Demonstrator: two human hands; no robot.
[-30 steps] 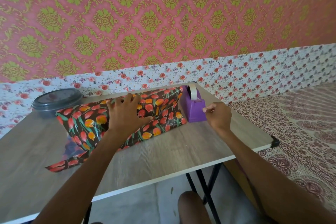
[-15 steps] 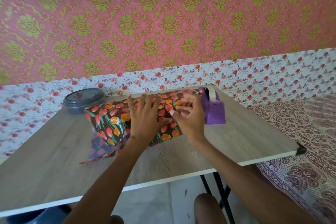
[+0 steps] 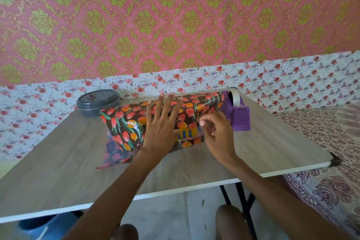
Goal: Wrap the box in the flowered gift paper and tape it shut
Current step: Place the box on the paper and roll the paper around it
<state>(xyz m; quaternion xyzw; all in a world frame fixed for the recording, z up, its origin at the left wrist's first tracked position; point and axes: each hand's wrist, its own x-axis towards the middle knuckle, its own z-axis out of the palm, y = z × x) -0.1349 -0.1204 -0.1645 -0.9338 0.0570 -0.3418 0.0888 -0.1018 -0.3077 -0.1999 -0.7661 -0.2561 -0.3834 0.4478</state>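
Fingers (image 3: 164, 107) of the left hand (image 3: 160, 129) flat on flowered paper (image 3: 121, 121)

The right hand (image 3: 216, 132) has left the tape dispenser (image 3: 238, 117), where it was positioned one second ago. It passed over the top of the parcel and is now at the near face of the flowered gift paper (image 3: 124, 121), fingers curled. A yellow patch of the box (image 3: 186, 133), not seen earlier, shows between the paper edges beside that hand.

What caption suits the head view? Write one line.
Left hand presses tulip-print gift paper onto the box; right hand, fingers curled, at the open seam beside a purple tape dispenser.
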